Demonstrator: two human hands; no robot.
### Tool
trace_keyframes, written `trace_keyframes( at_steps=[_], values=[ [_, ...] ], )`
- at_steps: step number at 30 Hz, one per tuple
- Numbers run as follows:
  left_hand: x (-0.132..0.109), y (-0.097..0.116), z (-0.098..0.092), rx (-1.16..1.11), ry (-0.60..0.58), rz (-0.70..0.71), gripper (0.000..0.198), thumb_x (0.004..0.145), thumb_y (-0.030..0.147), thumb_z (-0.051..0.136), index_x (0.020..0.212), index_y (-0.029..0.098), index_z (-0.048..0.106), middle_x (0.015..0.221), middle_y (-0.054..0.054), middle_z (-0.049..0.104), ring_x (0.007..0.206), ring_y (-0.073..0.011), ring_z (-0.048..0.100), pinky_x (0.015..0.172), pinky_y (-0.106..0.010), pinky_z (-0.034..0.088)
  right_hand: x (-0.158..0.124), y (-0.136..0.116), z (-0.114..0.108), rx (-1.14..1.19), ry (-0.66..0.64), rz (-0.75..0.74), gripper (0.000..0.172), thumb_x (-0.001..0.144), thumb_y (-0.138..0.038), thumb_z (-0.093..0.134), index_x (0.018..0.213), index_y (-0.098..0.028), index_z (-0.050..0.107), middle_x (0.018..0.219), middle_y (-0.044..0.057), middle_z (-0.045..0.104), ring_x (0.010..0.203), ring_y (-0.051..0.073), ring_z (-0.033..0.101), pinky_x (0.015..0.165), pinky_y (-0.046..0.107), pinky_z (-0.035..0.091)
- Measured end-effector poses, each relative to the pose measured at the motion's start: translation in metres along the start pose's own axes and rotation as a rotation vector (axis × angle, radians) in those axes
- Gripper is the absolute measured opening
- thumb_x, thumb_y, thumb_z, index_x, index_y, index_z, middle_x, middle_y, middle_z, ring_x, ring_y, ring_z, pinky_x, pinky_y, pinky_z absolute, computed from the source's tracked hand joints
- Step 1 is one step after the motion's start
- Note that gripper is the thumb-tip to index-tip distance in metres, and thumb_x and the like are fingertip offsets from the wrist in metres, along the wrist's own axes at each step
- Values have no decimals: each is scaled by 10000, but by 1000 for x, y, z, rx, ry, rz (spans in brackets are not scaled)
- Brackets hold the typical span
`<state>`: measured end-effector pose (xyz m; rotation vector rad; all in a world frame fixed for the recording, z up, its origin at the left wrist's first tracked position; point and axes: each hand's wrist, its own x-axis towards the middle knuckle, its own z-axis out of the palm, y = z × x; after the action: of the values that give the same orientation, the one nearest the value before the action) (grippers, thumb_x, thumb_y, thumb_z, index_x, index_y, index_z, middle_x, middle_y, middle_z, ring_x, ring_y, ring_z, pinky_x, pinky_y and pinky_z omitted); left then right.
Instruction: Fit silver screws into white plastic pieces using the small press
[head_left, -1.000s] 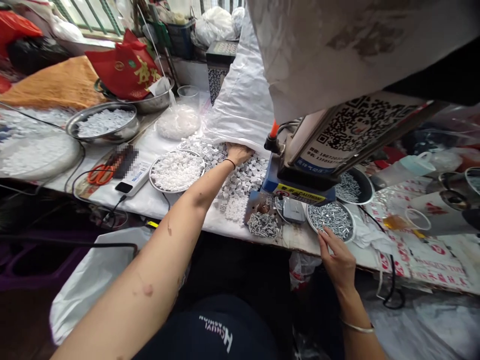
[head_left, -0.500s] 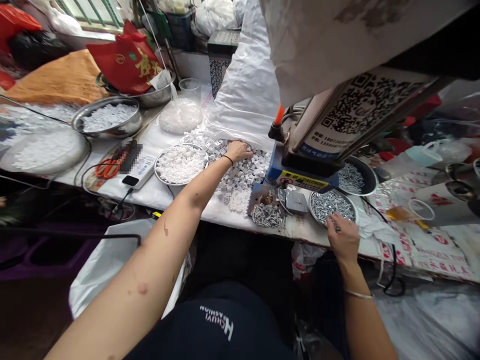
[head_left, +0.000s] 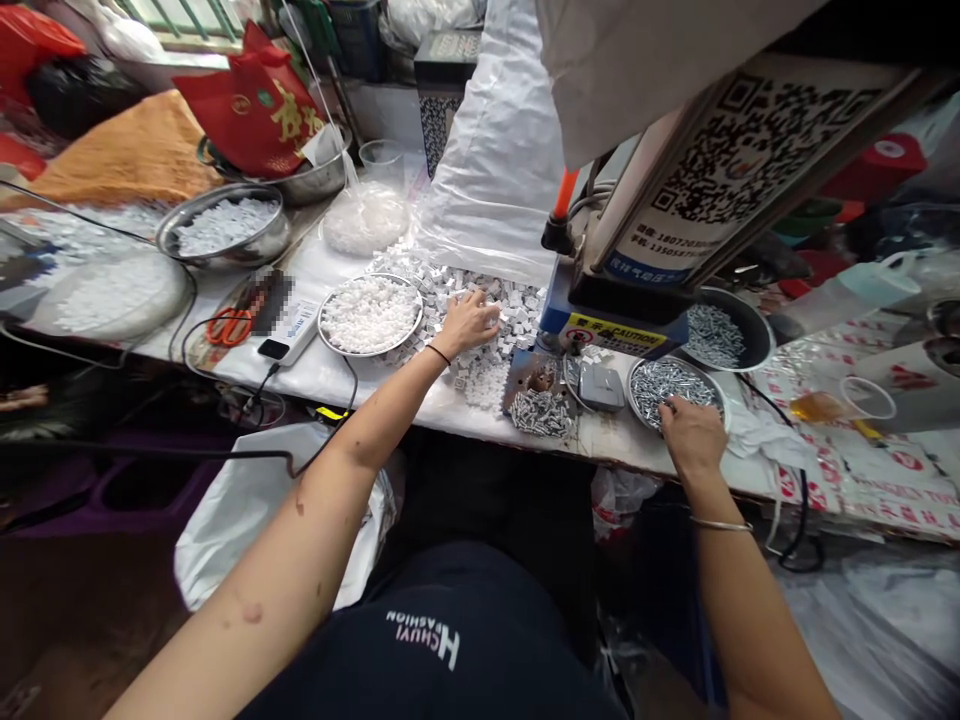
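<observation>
My left hand [head_left: 470,322] reaches over a heap of small white and grey square plastic pieces [head_left: 517,300], its fingers bent and apart among them. My right hand [head_left: 694,435] is at the near rim of a round bowl of small silvery metal pins [head_left: 671,382]. Its fingers are drawn together, and what lies between the fingertips is too small to make out. Between my hands a metal block [head_left: 525,372] sits under the blue press head [head_left: 615,335], with a pile of short metal pins [head_left: 541,412] at its front. Tiny white pieces [head_left: 484,388] lie left of it.
A bowl of white pieces [head_left: 371,316] stands left of the heap, beside a white power strip [head_left: 289,335] and orange-handled scissors [head_left: 229,326]. A darker bowl of metal parts [head_left: 720,335] is behind my right hand. A cup of amber liquid [head_left: 862,400] stands farther right.
My left hand has drawn back slightly toward me across the heap, its fingers more visible. My right hand stays at the pin bowl, fingertips now nearer its rim. The view has shifted slightly.
</observation>
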<state>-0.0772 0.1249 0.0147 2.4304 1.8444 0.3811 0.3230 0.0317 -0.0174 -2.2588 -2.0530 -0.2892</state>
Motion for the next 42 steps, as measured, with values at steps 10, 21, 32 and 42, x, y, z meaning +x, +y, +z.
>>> trace_keyframes(
  at_steps=[10, 21, 32, 42],
  values=[
    [-75, 20, 12, -111, 67, 93, 280, 875, 426, 467, 920, 259, 688, 1042, -61, 607, 1028, -228, 510, 965, -452, 309, 7, -9, -6, -68, -95, 33, 368, 887, -339, 422, 973, -109, 697, 794, 183, 651, 803, 292, 590, 610, 336, 378],
    [-100, 32, 42, -41, 28, -25, 227, 888, 260, 447, 885, 260, 674, 971, -72, 640, 944, -237, 526, 841, -406, 366, 10, -11, -15, -79, -202, 70, 334, 863, -259, 436, 976, -119, 717, 752, 188, 656, 740, 288, 632, 616, 358, 439],
    [-78, 63, 18, -449, 244, 145, 259, 918, 328, 435, 936, 220, 669, 977, -60, 691, 926, -151, 624, 851, -293, 486, 10, -10, -18, -142, -184, 43, 370, 885, -363, 438, 999, -114, 686, 837, 202, 655, 792, 294, 632, 620, 346, 445],
    [-51, 95, 4, -607, 114, 347, 188, 866, 208, 511, 852, 176, 696, 928, -47, 712, 837, -139, 661, 779, -236, 503, 6, -2, -15, -58, -60, 28, 357, 884, -308, 412, 892, -104, 705, 756, 178, 672, 733, 261, 623, 603, 314, 399]
  ],
)
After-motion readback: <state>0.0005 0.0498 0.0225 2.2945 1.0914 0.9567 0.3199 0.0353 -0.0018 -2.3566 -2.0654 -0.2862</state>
